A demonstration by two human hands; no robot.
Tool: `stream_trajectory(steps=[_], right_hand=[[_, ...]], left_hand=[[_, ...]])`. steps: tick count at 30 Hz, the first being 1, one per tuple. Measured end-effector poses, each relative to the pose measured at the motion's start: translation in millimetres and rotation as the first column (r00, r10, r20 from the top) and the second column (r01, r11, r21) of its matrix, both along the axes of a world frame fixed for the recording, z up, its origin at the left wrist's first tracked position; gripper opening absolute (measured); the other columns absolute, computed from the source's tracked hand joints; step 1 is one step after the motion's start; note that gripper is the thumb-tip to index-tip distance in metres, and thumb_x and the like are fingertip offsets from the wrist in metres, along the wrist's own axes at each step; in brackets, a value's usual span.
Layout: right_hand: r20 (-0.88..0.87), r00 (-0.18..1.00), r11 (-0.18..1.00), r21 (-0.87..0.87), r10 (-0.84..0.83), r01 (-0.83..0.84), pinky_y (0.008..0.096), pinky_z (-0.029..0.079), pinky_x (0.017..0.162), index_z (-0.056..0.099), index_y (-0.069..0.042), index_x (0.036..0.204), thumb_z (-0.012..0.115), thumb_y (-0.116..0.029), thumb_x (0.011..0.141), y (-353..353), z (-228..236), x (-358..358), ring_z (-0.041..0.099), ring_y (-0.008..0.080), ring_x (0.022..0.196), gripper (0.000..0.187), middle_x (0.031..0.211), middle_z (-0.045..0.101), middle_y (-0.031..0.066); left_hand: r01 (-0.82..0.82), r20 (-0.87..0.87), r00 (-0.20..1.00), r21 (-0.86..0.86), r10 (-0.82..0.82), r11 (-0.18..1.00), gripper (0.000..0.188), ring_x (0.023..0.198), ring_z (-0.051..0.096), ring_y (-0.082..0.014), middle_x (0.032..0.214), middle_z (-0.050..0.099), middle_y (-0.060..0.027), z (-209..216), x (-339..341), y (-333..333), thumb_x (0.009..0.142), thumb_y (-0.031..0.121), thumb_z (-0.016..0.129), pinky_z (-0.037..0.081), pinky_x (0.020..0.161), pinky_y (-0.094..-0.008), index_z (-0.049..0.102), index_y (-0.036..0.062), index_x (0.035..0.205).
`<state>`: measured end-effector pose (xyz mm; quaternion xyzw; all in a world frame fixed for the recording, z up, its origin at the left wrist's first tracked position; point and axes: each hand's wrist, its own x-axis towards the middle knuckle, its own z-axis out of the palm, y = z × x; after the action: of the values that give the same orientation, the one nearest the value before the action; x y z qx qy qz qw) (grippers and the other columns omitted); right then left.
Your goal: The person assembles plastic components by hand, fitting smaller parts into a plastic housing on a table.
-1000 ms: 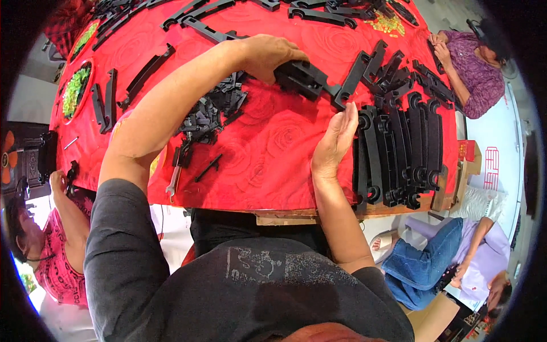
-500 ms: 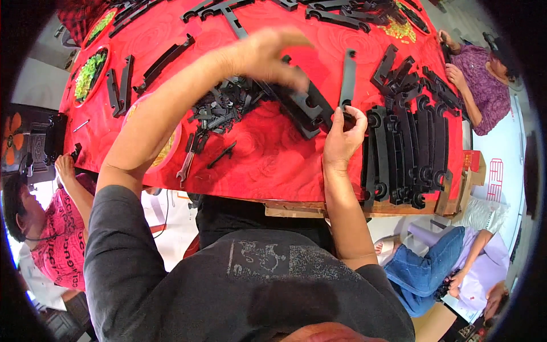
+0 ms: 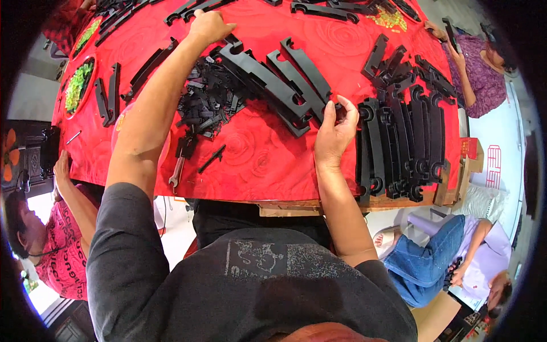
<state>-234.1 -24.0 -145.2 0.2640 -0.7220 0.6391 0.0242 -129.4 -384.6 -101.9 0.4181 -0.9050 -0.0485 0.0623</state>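
Observation:
My right hand [image 3: 336,137] pinches the near end of a black notched plastic bar [image 3: 306,69] between thumb and fingers. The bar slants away to the far left, beside other notched bars [image 3: 265,80] lying across one another. Stretched over the table, my left hand [image 3: 212,27] is at more black bars [image 3: 188,10] near the far side. Its thumb points out to the right, apart from the fingers, and I see nothing held in it. Under my left forearm's right side spreads a heap of small black plastic parts [image 3: 208,94].
Black bars stand in a packed row [image 3: 401,145] at right. A wrench [image 3: 178,171] and thin black piece [image 3: 212,158] lie near the front edge of the red cloth [image 3: 259,165]. Yellow-green pieces fill a tray [image 3: 78,85] at left. People sit on both sides.
My left hand has swung from above the middle bars to the far left bars. The bar in my right hand has tipped leftward from nearly straight ahead.

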Motion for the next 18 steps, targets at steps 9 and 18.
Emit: stream_trajectory(steps=[9,18], right_hand=[[-0.02,0.999,0.999,-0.017,0.026,-0.026,0.0392,0.04,0.102,0.056,0.005,0.115,0.062,-0.015,0.095,-3,-1,1,0.053,0.0306,0.114,0.029,0.12,0.056,0.0183],[0.016,0.998,0.996,-0.05,0.068,-0.067,0.04,0.039,0.103,0.055,0.006,0.116,0.059,-0.019,0.097,-4,-1,-1,0.052,0.03,0.115,0.032,0.12,0.054,0.0179]], left_hand=[[-0.233,-0.379,0.908,-0.093,0.182,0.968,0.044,0.096,0.067,-0.0334,0.096,0.071,-0.0215,9,7,-20,0.073,0.024,0.069,0.055,0.084,-0.0402,0.071,0.003,0.111],[0.099,-0.682,0.575,0.606,0.452,0.789,0.029,0.044,0.056,-0.015,0.075,0.067,-0.0061,111,51,99,0.088,0.011,0.065,0.043,0.038,-0.0306,0.067,0.0018,0.116]])
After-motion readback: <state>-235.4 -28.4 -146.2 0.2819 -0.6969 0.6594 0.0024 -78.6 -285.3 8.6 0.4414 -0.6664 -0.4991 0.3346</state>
